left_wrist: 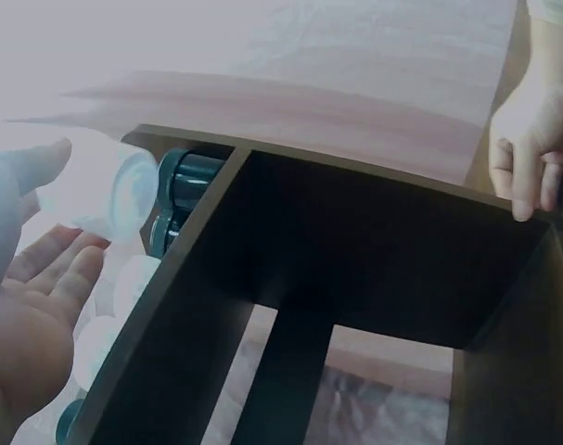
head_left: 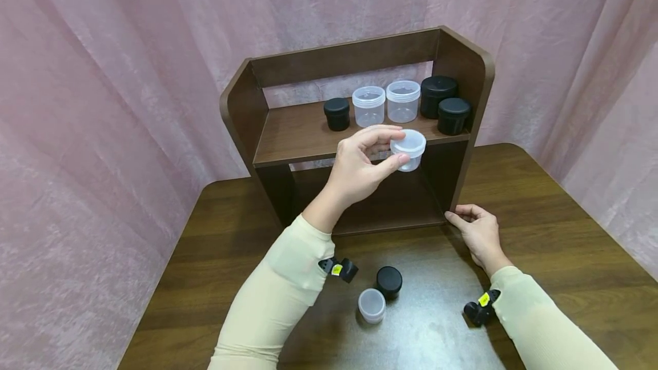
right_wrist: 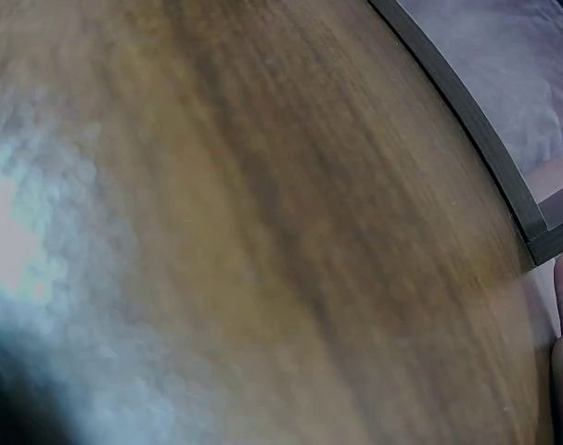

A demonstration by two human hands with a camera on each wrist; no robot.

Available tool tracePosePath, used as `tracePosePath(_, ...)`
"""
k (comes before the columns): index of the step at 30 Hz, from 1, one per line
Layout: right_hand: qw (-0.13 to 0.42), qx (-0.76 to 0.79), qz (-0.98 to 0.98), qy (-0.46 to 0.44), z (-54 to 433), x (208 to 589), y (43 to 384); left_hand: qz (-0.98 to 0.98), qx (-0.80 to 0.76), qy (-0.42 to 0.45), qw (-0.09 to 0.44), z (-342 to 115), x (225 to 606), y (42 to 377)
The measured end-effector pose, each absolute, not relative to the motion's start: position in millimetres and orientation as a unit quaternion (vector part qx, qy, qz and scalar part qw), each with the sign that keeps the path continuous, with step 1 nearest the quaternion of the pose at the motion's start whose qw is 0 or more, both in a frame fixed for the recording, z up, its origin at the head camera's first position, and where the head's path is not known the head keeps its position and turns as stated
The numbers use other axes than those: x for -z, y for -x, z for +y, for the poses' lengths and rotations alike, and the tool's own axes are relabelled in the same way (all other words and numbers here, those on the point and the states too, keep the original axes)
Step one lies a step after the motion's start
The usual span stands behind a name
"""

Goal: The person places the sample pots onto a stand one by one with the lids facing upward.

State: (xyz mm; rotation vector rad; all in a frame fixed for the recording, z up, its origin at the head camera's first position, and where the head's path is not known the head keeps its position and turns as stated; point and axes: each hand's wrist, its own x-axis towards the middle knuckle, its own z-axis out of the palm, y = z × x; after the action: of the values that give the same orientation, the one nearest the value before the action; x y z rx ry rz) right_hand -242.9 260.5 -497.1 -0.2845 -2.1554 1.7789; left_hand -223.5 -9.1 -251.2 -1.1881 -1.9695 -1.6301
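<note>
My left hand pinches a small clear jar with a white lid between thumb and fingers. It holds the jar in the air in front of the upper board of a brown wooden shelf. The left wrist view shows the same jar, washed out by glare. My right hand grips the shelf's lower right front corner, thumb at the front edge. On the upper board stand a small black jar, two clear jars and two black jars at the right end.
On the brown table, before the shelf, a black jar stands close to a small white-lidded jar. A pink curtain hangs behind. The shelf's right side panel rises beside the black jars.
</note>
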Motion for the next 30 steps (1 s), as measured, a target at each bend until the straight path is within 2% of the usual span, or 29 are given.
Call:
tracePosePath(5, 0.161, -0.630, -0.754, 0.096, 259.3, 495.5, 242.1, -0.679, 0.596, 0.393, 0.172, 1.6, 250.9, 253.8)
tracePosePath(10, 0.162, -0.627, -0.756, 0.096, 258.9, 495.6, 241.6, -0.698, 0.600, 0.359, 0.156, 10.4, 254.6, 280.0)
tracePosePath(15, 0.159, -0.624, -0.759, 0.098, 258.2, 495.7, 241.4, -0.739, 0.582, 0.316, 0.124, 17.2, 250.0, 288.9)
tracePosePath(30, 0.148, -0.638, -0.750, 0.093, 252.9, 496.0, 240.5, -0.779, 0.566, 0.251, 0.094, 23.7, 247.9, 295.0)
